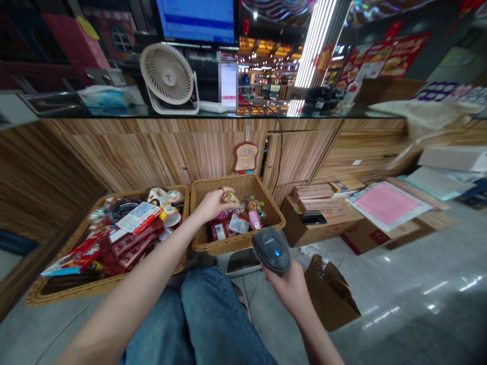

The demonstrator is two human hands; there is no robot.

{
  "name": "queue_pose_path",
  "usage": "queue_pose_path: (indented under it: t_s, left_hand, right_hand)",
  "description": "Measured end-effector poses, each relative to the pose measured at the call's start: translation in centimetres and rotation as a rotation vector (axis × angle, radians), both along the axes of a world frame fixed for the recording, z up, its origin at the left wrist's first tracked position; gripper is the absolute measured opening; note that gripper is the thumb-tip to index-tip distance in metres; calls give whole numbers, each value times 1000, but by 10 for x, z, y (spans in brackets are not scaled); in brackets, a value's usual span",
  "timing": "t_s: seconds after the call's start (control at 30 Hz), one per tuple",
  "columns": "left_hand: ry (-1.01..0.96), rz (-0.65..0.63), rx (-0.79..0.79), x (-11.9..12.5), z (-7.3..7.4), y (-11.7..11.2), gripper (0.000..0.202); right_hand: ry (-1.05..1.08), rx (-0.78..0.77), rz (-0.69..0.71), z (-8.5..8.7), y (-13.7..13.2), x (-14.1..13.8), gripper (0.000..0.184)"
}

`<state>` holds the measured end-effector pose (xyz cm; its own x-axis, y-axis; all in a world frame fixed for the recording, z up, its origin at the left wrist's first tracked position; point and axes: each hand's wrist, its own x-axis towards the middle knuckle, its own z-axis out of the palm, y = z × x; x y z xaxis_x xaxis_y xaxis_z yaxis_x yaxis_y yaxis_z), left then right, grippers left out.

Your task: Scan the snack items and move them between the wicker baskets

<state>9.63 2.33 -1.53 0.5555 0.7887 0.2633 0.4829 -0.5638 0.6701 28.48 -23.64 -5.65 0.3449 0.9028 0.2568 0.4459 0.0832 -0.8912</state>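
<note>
My right hand (287,284) is wrapped round a dark grey barcode scanner (271,249) with a small blue light on top. Over the right-hand wicker basket (276,215), my left hand (213,205) pinches a small yellowish, clear-wrapped item (230,198) whose kind I cannot make out. Beneath it in that basket lie dark red packs (223,230), a white-and-red packet (239,223), a pink packet (254,220) and colourful wrapped pieces. To the left, a second wicker basket (34,293) is heaped with dark red packets (131,248), a yellow-and-white cup (170,215) and other packaged goods.
A wooden counter (152,152) stands ahead, with a white fan (169,76) and a monitor (198,20) on top. At right, a dark phone (313,218) lies on cardboard boxes (300,235). An open brown bag (331,299) stands on the floor beside my right arm.
</note>
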Motion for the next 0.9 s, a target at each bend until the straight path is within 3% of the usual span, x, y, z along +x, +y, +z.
queue_pose_path:
  t_s: [0.17, 0.27, 0.37, 0.53, 0.7, 0.9]
  left_hand:
    - [-641, 162, -409, -25, 3, -43, 55]
    - [-907, 274, -562, -31, 8, -71, 48]
    - [-1097, 298, -778, -35, 16, -90, 35]
    - [-1224, 325, -1073, -39, 27, -103, 13]
    - [-1212, 325, -1147, -40, 29, -107, 35]
    - [-1197, 345, -1230, -44, 27, -111, 43]
  right_hand:
    - [12, -14, 45, 7, 4, -13, 23]
    - [11, 5, 81, 11, 6, -22, 23]
    - [8, 13, 93, 14, 7, -29, 22]
    - [11, 44, 123, 20, 9, -40, 18]
    - [-37, 64, 150, 34, 11, -50, 16]
    - [-5, 72, 196, 41, 10, -59, 15]
